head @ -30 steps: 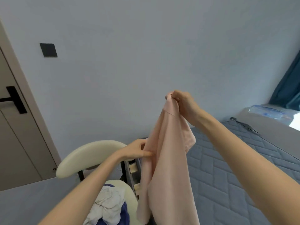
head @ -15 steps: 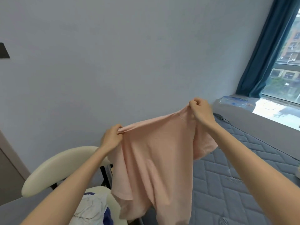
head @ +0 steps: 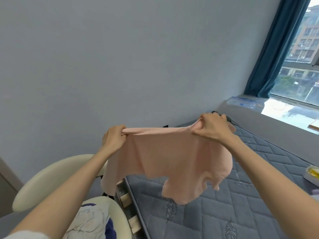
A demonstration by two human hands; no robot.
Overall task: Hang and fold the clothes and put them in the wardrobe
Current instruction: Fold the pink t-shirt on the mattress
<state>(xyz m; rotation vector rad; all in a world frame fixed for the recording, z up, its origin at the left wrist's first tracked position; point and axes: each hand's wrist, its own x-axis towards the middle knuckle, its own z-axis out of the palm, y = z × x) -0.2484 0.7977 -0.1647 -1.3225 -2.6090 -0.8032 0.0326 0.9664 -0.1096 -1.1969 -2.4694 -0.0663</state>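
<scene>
Pink garment is up in the air, over the near edge of the grey mattress. Left hand and right hand each clench one end of its top edge. Edge is taut, long axis left-right, right end slightly higher; the rest hangs down. Cream chair seat holds crumpled white and navy clothes. Small tub at the right edge has something yellow inside.
</scene>
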